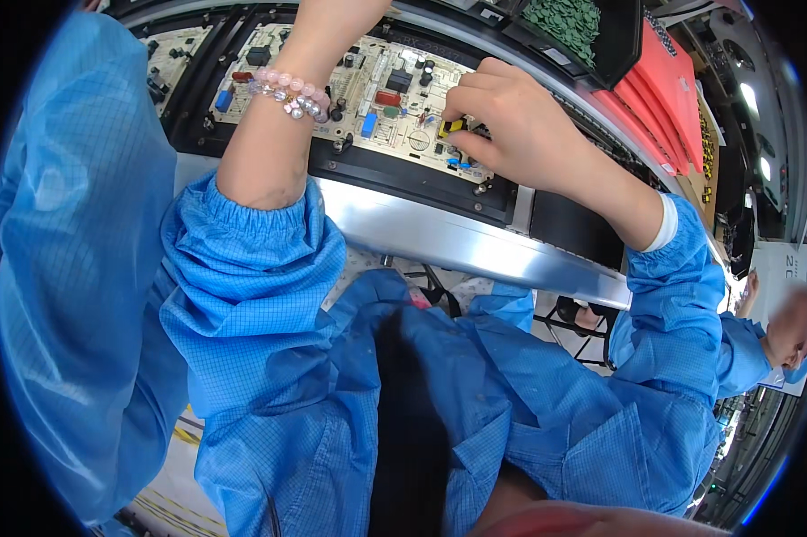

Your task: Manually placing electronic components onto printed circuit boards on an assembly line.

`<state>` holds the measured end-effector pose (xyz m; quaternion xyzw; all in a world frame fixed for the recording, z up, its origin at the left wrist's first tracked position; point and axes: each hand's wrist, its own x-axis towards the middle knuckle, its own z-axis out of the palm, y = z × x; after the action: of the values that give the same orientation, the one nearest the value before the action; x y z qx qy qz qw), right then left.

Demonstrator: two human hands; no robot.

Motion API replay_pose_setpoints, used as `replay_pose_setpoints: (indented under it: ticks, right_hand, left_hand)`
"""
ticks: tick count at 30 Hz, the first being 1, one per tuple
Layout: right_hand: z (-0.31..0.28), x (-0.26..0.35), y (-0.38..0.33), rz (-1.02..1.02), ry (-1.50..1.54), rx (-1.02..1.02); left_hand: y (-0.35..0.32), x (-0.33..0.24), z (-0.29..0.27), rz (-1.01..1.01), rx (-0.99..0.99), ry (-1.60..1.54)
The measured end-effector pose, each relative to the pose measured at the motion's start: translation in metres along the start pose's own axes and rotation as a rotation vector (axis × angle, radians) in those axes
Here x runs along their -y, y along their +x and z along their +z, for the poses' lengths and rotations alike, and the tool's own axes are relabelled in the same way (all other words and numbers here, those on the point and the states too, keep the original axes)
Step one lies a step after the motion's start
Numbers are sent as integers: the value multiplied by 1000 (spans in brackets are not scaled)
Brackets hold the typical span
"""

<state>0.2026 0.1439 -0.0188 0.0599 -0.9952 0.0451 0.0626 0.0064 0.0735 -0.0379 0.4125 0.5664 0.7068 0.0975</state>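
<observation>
My right hand [515, 121] is at the right end of a cream circuit board [395, 139], with thumb and forefinger closed round a small yellow-and-black component [453, 128] at the board's surface. Whether its pins sit in the board cannot be made out. Over the board's far edge reaches my left hand [336, 16]; its fingers are cut off by the top of the picture. The board carries a blue block component [369, 124], a red one [387, 98] and a black one [399, 80]. A dark frame [377, 170] surrounds it.
A black bin [614, 45] of green disc-like parts stands beyond the line, beside stacked red trays [649, 98]. A metal rail [439, 228] runs along the near edge. A blue-sleeved person is close on the left; another person [752, 349] sits at the right.
</observation>
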Motion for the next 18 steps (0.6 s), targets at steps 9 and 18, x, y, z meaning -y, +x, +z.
replay_pose_setpoints:
  ticks: [9, 18]
  right_hand:
    - [18, -9, -4, -65, 80, -50]
    - [-61, -109, -42, 176, -78, -317]
  left_hand:
    - [3, 19, -14, 106, 106, 130]
    - [21, 10, 0, -69, 47, 193]
